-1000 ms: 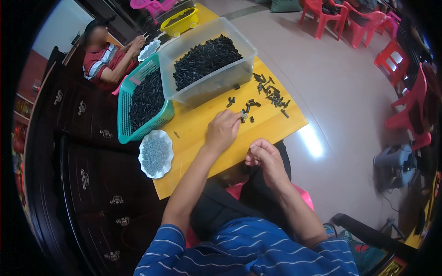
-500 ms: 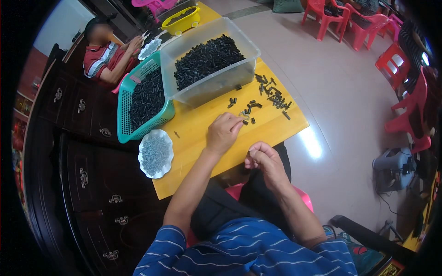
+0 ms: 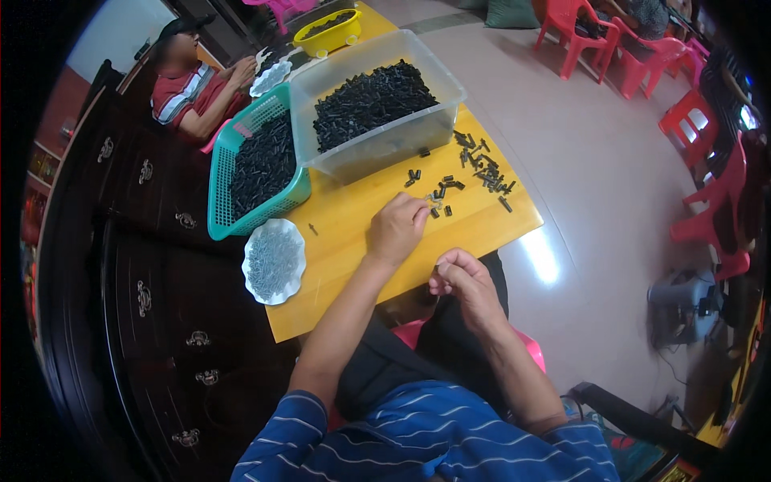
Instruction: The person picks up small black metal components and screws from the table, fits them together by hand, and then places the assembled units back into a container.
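My left hand [image 3: 398,228] is over the yellow table, its fingers pinched together beside a few small silvery screws [image 3: 434,201]. What is between its fingertips, if anything, is too small to make out. Short black tubular pieces [image 3: 448,184] lie just beyond it. Near the table's front edge my right hand [image 3: 464,281] is closed, thumb against curled fingers, with a small dark bit at the tips that I cannot make out. To the right is a cluster of black pieces [image 3: 490,173], some longer. A white scalloped dish [image 3: 300,277] of silvery screws sits at the left.
A clear plastic bin [image 3: 377,161] and a green basket [image 3: 215,197], both full of black pieces, stand across the table [image 3: 337,281]. A yellow tub [image 3: 353,30] is farther back. Another person [image 3: 189,96] sits far left beside dark drawers [image 3: 173,281]. Red chairs [image 3: 570,36] stand right.
My left hand has moved slightly away from me toward the small screws, staying pinched. My right hand holds nearly the same place. The whole view has shifted a little.
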